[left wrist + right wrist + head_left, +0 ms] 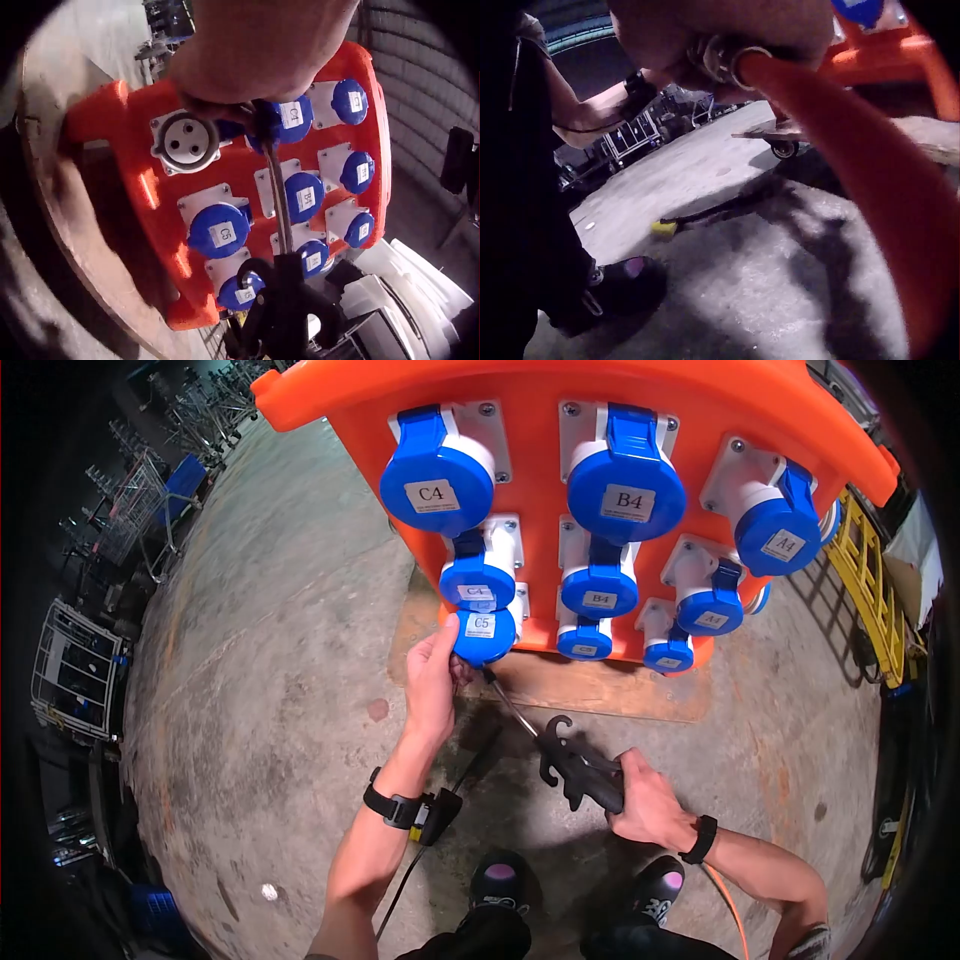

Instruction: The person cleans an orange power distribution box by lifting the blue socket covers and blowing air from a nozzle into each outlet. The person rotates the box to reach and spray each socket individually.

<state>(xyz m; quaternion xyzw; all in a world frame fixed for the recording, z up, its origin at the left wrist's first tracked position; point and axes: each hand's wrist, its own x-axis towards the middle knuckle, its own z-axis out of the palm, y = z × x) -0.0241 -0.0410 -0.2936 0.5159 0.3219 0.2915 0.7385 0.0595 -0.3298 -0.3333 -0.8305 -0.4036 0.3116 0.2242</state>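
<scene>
My left hand (pixel 432 685) pinches the raised blue socket cover (pixel 482 643) labelled C5, thumb along its edge, at the lower left of an orange power distribution box (pixel 535 490). Below the lifted cover, the left wrist view shows an uncovered socket (pixel 187 144) with three round holes. A black air blow gun (pixel 585 770) is in the grip of my right hand (pixel 650 800). Its thin metal nozzle (pixel 515 708) reaches up to the cover, the tip close by my left fingers. From the gun's handle runs an orange hose (pixel 840 142).
Other blue covers, such as B4 (pixel 627 500), sit closed on the box. Beneath it lies a wooden board (pixel 620 695) with a caster (pixel 784 148). A yellow ladder (pixel 868 585) stands at the right, a wire cart (pixel 78 665) at the left. My shoes (pixel 503 880) are on the concrete floor.
</scene>
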